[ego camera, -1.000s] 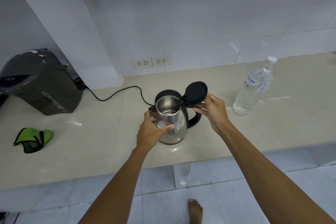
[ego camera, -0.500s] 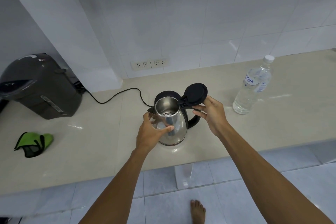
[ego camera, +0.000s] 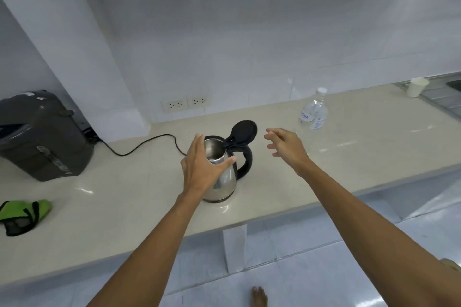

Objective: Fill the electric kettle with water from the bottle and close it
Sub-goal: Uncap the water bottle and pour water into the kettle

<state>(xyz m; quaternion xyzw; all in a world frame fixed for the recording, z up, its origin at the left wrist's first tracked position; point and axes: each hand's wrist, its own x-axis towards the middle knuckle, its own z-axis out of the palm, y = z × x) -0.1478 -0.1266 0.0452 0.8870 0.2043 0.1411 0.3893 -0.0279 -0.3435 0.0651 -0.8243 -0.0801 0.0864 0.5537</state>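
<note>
A stainless steel electric kettle point(ego camera: 225, 180) with a black handle stands on the beige counter point(ego camera: 349, 157). Its black lid point(ego camera: 244, 132) is tipped up and open, and the inside looks empty. My left hand point(ego camera: 199, 169) cups the kettle's upper body, thumb across the front and fingers stretched along the far left of the rim. My right hand point(ego camera: 285, 147) hovers in the air to the right of the lid, fingers spread, holding nothing. A clear capped water bottle point(ego camera: 313, 116) stands upright further right and behind, apart from my right hand.
A dark hot-water dispenser point(ego camera: 42, 137) sits at the left, its black cord point(ego camera: 139, 149) running toward the kettle. A green cloth point(ego camera: 25, 214) lies near the front left. A white cup point(ego camera: 416, 87) stands by a steel sink point(ego camera: 444, 99) at far right. Cabinets hang overhead.
My right hand has let go of the lid and moved right toward the bottle, fingers opening. The lid stays up. The fingers of my left hand have straightened on the kettle. The view tilted upward.
</note>
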